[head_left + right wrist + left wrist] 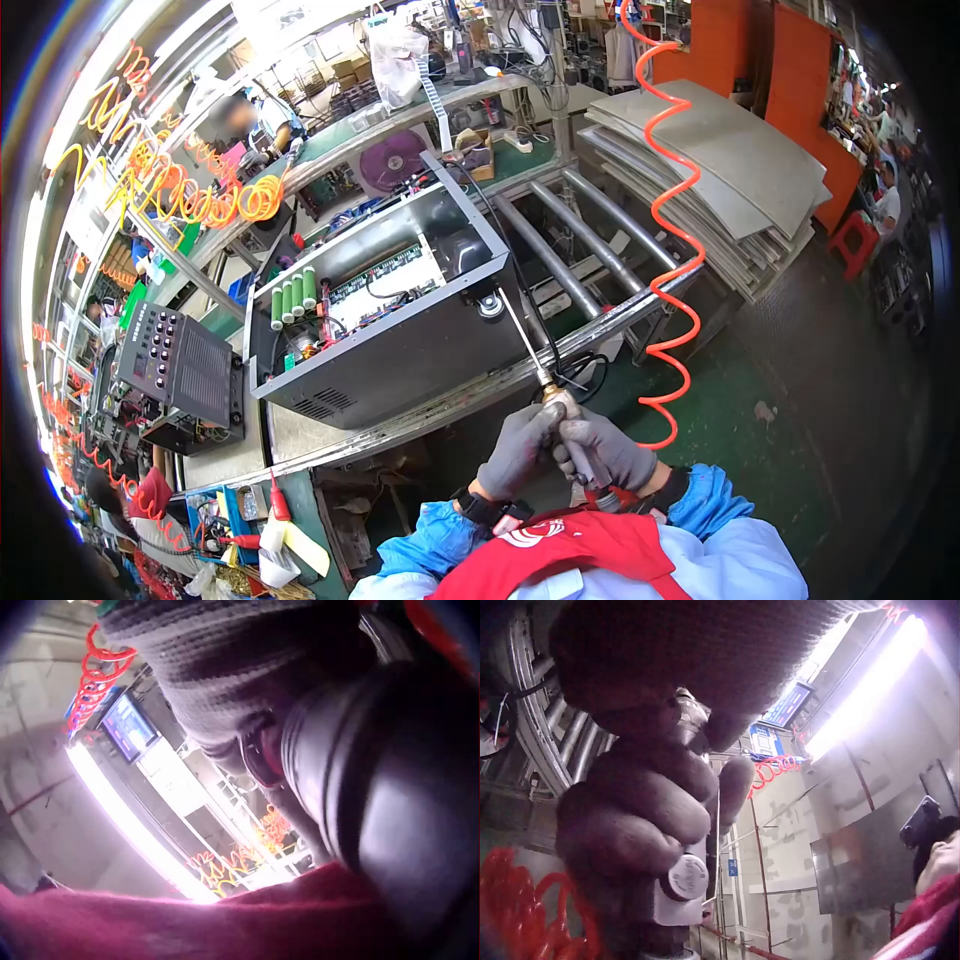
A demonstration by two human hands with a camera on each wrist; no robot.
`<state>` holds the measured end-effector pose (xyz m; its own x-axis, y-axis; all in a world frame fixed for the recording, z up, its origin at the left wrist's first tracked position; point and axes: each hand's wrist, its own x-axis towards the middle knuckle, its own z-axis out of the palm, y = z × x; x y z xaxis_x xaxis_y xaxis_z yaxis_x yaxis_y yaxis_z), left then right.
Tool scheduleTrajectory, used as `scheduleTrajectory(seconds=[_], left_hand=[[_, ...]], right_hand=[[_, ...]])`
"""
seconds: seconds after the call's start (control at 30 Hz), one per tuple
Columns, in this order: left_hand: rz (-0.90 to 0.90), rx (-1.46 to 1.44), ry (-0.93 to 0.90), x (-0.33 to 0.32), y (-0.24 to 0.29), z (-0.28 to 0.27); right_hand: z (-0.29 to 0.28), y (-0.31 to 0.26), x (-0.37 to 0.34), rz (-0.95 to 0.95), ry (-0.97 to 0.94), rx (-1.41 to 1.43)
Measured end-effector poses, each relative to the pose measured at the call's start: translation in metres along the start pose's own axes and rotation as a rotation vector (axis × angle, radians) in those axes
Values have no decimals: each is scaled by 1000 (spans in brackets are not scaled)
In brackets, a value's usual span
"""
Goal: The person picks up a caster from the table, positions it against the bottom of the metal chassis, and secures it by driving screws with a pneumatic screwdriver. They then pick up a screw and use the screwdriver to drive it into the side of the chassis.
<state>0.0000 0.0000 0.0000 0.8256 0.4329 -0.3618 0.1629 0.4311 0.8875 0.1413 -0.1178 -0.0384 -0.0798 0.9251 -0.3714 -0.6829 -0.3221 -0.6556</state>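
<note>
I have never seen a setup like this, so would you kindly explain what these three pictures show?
There is no robot here: a person in grey gloves is working, with cameras on the head and both wrists. The head picture looks forward and down. The two wrist pictures are close and tilted, mostly filled by gloves, with lights and coiled hoses behind.

On the workbench sits an open dark case, with green cylinders and circuitry inside. Left of it stands a smaller unit with knobs.

The left hand and right hand both grip one tool. Its long thin shaft points toward the case's side; whether it touches is unclear.
</note>
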Motion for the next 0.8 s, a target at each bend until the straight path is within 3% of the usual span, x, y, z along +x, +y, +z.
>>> scheduleTrajectory(seconds=[0.07, 0.17, 0.33, 0.8], left_hand=[[17, 19, 55, -1, 9, 10], [37, 85, 39, -2, 7, 2], [27, 9, 32, 2, 6, 8], [38, -53, 41, 14, -12, 2]], right_hand=[[-22, 11, 4, 92, -179, 434], [1, 1, -3, -14, -246, 484], [16, -17, -12, -39, -8, 60], [17, -29, -13, -22, 99, -89]])
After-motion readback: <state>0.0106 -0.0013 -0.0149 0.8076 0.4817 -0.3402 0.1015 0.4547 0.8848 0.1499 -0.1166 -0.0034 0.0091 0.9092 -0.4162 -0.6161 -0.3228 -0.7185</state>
